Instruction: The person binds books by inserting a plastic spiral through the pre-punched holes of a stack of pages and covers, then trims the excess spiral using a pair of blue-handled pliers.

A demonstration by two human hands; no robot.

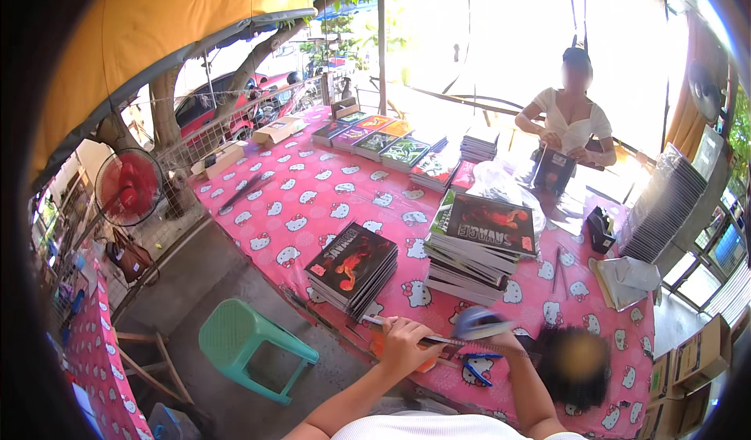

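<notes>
My left hand (407, 343) is closed on a thin booklet (377, 320) held edge-on at the near edge of the table. A dark spiral coil (512, 348) runs along that edge toward the right. My right hand (507, 341) is smeared by motion, so its fingers do not show. Just above it, a blurred blue-and-white rounded thing (480, 323) shows; I cannot tell whether the hand holds it. A blue-handled tool (479, 369) lies below on the pink tablecloth (321, 193). Something orange (426, 364) shows under my left hand.
Ahead stand a stack of dark-covered notebooks (352, 266) and a taller stack (477, 244). Colourful booklets (395, 143) line the far side, where a person (575, 119) handles a dark booklet. A dark-haired head (575, 366) is close at right. A green stool (238, 334) stands left.
</notes>
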